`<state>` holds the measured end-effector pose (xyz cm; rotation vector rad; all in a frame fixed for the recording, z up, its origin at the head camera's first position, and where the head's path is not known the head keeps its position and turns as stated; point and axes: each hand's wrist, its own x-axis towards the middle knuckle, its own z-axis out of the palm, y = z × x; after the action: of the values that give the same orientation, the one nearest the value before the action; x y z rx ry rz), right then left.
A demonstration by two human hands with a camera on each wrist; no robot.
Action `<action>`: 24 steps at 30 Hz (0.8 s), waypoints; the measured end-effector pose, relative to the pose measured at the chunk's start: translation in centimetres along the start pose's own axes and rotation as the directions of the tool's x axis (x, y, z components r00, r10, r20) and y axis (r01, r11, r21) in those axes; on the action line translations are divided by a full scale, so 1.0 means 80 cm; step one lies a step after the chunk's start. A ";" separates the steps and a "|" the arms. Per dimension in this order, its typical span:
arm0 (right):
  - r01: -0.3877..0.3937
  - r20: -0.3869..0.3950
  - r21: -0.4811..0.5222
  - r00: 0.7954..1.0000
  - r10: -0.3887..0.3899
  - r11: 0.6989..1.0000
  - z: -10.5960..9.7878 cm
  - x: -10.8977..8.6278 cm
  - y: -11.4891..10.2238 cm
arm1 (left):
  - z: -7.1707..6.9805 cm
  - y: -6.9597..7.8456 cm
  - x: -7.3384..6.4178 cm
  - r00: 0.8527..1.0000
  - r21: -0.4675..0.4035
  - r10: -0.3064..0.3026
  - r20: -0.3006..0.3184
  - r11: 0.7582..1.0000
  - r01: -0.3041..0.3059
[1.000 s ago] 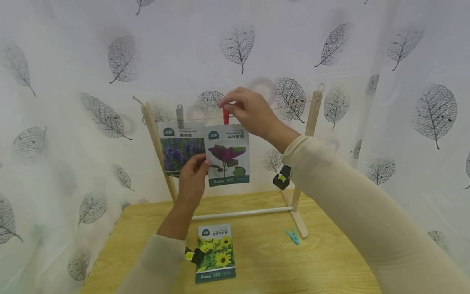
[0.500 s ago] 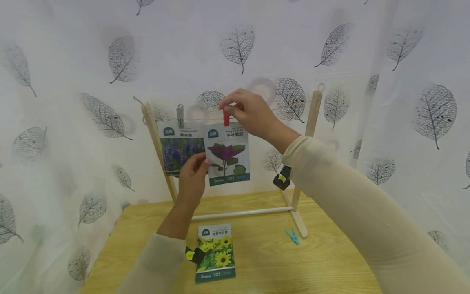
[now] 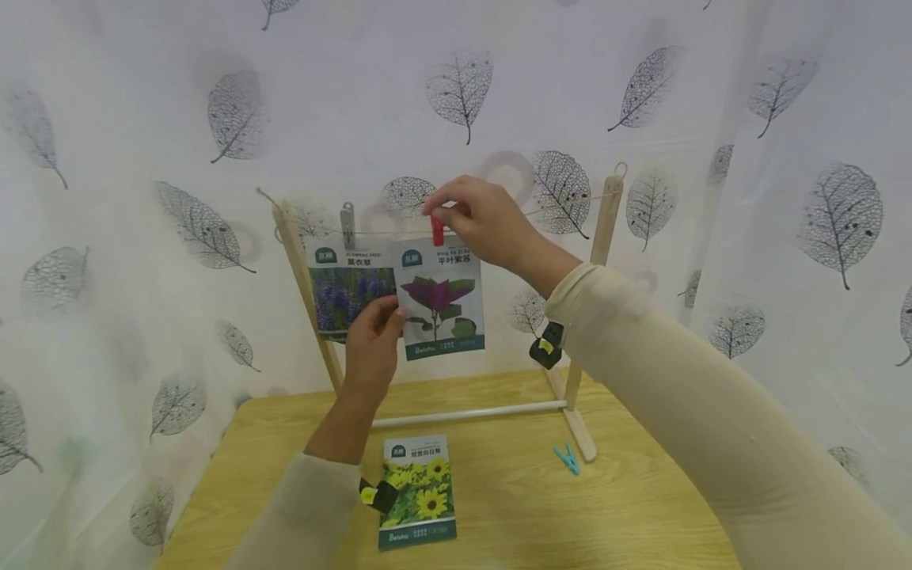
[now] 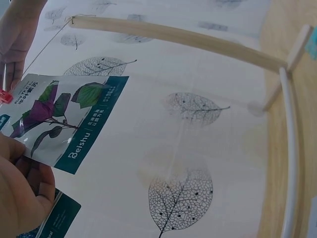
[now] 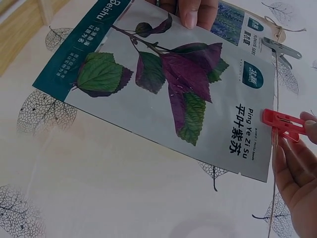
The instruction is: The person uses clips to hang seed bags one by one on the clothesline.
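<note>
My left hand (image 3: pixel 373 344) pinches the left edge of a seed packet (image 3: pixel 442 305) printed with a purple-leaved plant. With thumb and fingers, my right hand (image 3: pixel 488 218) grips a red clothespin (image 3: pixel 438 231) at the string. In the right wrist view the clothespin's (image 5: pixel 277 120) jaws lie over the packet's top edge, where the string (image 5: pixel 274 198) runs along. Just left, a lavender seed packet (image 3: pixel 349 297) hangs from the string by a grey clothespin (image 3: pixel 347 226); my left fingers overlap its right side in the head view.
The string is tied between two wooden posts (image 3: pixel 604 226) of a stand with a white crossbar (image 3: pixel 470 414). On the wooden table (image 3: pixel 534 514) lie a sunflower seed packet (image 3: pixel 418 491) and a blue clothespin (image 3: pixel 567 459). A leaf-printed curtain (image 3: pixel 342 95) hangs behind.
The red clothespin has come down slightly and the purple-leaved packet has risen slightly, so the clothespin now overlaps its top edge. Both hands keep their hold, nearly in place.
</note>
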<state>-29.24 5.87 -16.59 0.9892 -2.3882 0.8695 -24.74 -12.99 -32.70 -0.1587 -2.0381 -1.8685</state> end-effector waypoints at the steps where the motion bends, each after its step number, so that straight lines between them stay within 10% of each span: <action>1: 0.001 0.003 -0.001 1.000 -0.001 1.000 0.000 0.000 0.000 | 0.000 0.000 0.000 1.000 0.000 -0.001 0.000 1.000 0.001; 24: -0.041 0.060 0.064 0.998 0.037 0.997 0.003 -0.003 0.007 | -0.002 0.001 -0.002 1.000 0.023 -0.007 0.000 1.000 0.007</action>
<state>-29.51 6.12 -17.13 1.0085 -2.4499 0.9510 -24.51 -13.07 -32.70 -0.1459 -2.0621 -1.8485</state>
